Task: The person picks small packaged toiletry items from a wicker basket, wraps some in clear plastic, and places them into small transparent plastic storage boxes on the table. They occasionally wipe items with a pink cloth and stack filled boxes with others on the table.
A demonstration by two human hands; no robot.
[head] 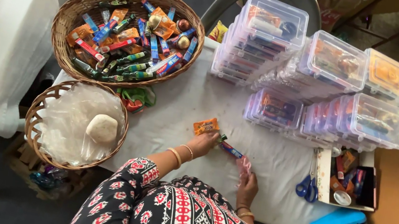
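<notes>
With the left hand pinning the blue candy stick beside the orange packet on the worktop, the right hand, gripping a pink wrapper, should keep it taut.

Woven wicker baskets look rough and matt. Clear plastic boxes shine glossily (their lids catch light), and the white tablecloth is soft matt fabric.

Orange packet: small, flat, lying mid-table near the front edge.
Blue-red stick: slim wrapped candy, lying diagonally just right of it.
Pink wrapper: crinkled, beside the stick's right end.
</notes>
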